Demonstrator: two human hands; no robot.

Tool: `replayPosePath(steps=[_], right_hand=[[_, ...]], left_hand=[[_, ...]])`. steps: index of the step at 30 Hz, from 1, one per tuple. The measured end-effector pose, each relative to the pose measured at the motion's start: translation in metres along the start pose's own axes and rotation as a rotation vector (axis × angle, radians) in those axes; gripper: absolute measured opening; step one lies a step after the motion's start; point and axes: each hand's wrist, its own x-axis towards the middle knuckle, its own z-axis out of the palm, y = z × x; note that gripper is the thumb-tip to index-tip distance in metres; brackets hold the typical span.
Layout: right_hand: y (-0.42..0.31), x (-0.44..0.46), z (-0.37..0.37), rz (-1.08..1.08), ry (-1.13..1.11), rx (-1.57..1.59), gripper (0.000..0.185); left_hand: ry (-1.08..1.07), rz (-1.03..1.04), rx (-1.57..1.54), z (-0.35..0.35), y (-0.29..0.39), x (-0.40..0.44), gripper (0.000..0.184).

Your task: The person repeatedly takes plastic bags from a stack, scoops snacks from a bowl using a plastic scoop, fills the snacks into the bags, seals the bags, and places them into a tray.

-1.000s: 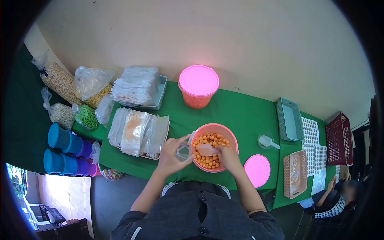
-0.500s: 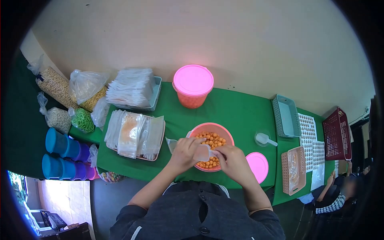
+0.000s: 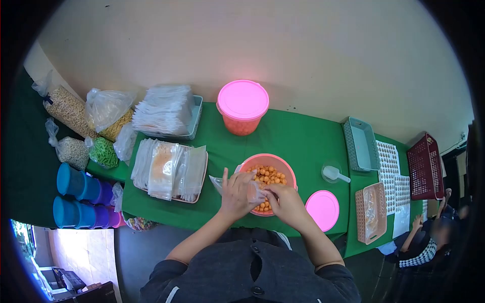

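Left hand (image 3: 236, 195) is closed round a clear bag (image 3: 215, 183); right hand (image 3: 288, 203) grips a scoop (image 3: 256, 194) at the bag's mouth. Can't tell how deep the scoop sits. Both are over the near-left part of an open pink bucket (image 3: 284, 165) of orange balls (image 3: 270, 174).

In the way: bag stack (image 3: 162, 169) in a tray just left of the left hand; loose round lid (image 3: 322, 210) near right, by the right forearm. Lidded bucket (image 3: 243, 103) stands on the far side. Spare scoop (image 3: 331, 173) rests right, on a clear container.

Edges: near edge of the green table (image 3: 303, 129) runs close to the person's body, tight. Open cloth lies between lidded bucket and blue-grey basket (image 3: 361, 145), widest on the far right of the open bucket.

Count: 2 pink buckets, 2 scoops, 1 loose lid, 1 maroon basket (image 3: 425, 169), at least 2 sticker sheets (image 3: 388, 164). Balls too many to count.
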Motion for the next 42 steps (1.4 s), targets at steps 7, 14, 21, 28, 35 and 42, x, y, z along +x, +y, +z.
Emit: replayPosePath(steps=[7, 14, 21, 28, 35, 42], right_hand=[[-0.013, -0.001, -0.040, -0.060, 0.106, -0.169, 0.013], [0.067, 0.030, -0.023, 0.078, 0.149, -0.496, 0.008], [0.137, 0.060, 0.054, 0.012, -0.247, -0.664, 0.026], [0.144, 0.053, 0.049, 0.056, -0.323, -0.385, 0.024], [0.141, 0.043, 0.051, 0.099, -0.337, -0.227, 0.020], [0.121, 0.035, 0.035, 0.167, -0.296, -0.036, 0.024]], left_hand=[[-0.133, -0.102, 0.025, -0.006, -0.047, -0.007, 0.040], [0.010, -0.253, 0.048, -0.032, -0.063, -0.003, 0.036], [-0.023, -0.235, -0.061, -0.030, -0.042, -0.003, 0.039], [-0.031, -0.279, -0.070, -0.032, -0.045, -0.005, 0.040], [-0.060, -0.275, -0.071, -0.031, -0.046, -0.004, 0.043], [-0.093, -0.313, -0.060, -0.032, -0.053, -0.008, 0.043]])
